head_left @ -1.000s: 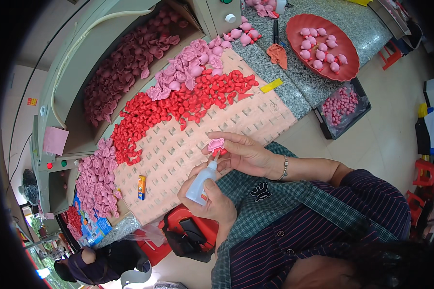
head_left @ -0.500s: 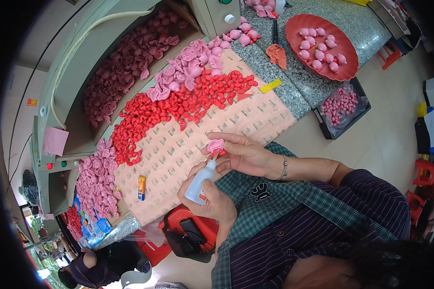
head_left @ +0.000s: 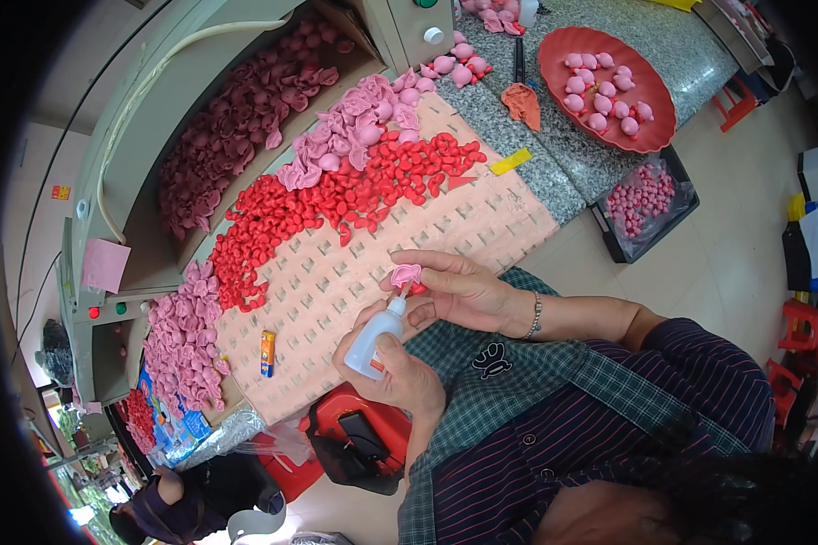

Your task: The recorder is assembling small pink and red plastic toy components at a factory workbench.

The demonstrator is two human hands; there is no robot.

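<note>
My left hand (head_left: pixel 398 377) is closed round a white squeeze bottle (head_left: pixel 373 345) with a narrow nozzle, its tip pointing up and away from me. That tip is at the near side of a small, ruffled pink piece (head_left: pixel 406 275); whether they touch I cannot tell. My right hand (head_left: pixel 459 289), with a bracelet at the wrist, pinches the pink piece between fingers and thumb. A bit of red (head_left: pixel 417 288) shows just under it, partly hidden by the fingers. Both hands are above the near edge of a peach-coloured, patterned mat (head_left: pixel 336 282).
Beyond my hands lie many red pieces (head_left: pixel 336 195) and a heap of ruffled pink ones (head_left: pixel 359 123). A grey machine (head_left: pixel 123 173) stands behind. To the right are a red dish (head_left: pixel 659 100) of pink balls and a black tray (head_left: pixel 620 247). A small orange-and-blue box (head_left: pixel 267 354) lies on the mat.
The bottle has shifted slightly and the pink piece has turned a little in my right fingers. Everything else looks the same.
</note>
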